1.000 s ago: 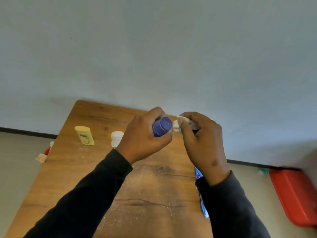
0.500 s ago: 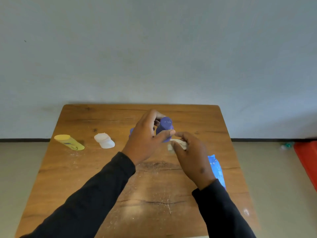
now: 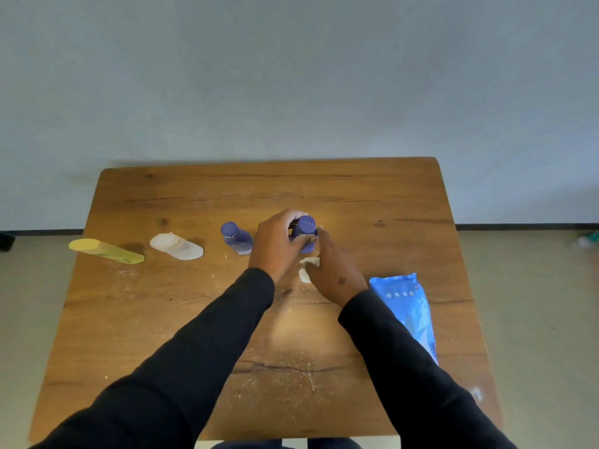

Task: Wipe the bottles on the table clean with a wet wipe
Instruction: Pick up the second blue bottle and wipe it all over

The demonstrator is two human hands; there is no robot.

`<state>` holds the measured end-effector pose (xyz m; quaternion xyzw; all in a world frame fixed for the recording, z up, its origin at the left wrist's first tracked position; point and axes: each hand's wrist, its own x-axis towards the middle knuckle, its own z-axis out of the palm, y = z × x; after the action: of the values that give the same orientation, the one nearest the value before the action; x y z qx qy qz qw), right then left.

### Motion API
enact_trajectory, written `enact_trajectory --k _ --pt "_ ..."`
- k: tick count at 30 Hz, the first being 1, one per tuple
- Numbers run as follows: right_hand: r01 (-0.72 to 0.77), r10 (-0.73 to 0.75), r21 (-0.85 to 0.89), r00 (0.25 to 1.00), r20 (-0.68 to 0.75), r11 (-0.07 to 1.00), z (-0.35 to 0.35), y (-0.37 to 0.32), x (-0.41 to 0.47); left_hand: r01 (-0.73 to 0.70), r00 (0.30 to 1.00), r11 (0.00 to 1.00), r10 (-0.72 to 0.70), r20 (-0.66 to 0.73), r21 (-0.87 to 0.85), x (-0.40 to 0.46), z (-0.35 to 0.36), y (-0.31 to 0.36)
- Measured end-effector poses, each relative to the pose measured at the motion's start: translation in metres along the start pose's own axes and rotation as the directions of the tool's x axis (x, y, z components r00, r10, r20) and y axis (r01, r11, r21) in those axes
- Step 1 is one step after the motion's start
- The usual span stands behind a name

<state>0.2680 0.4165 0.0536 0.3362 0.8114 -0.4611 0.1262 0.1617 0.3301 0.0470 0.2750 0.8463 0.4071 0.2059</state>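
My left hand (image 3: 278, 244) grips a blue bottle with a blue cap (image 3: 306, 228), upright at the middle of the wooden table (image 3: 372, 196). Just right of it my right hand (image 3: 335, 273) is low over the tabletop and holds a crumpled white wet wipe (image 3: 307, 268), which shows under its thumb side. The index finger reaches up beside the bottle. A second blue bottle (image 3: 236, 239), a white bottle (image 3: 176, 246) and a yellow bottle (image 3: 105, 251) stand in a row to the left.
A blue wet wipe pack (image 3: 408, 312) lies on the table by my right forearm. White dust is scattered over the tabletop (image 3: 285, 374). A wall runs close behind the table's far edge, with floor on both sides.
Both hands came down from chest height to the table with the blue bottle and the wipe. The wipe has come off the bottle's cap and is now low, beside it.
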Motion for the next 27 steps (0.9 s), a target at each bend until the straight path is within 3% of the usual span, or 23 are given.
enact_trajectory --k 27 --pt "0.071 -0.069 -0.058 0.997 0.029 0.996 -0.005 0.013 0.017 0.075 0.997 0.994 -0.073 -0.035 0.078 -0.003 0.013 -0.01"
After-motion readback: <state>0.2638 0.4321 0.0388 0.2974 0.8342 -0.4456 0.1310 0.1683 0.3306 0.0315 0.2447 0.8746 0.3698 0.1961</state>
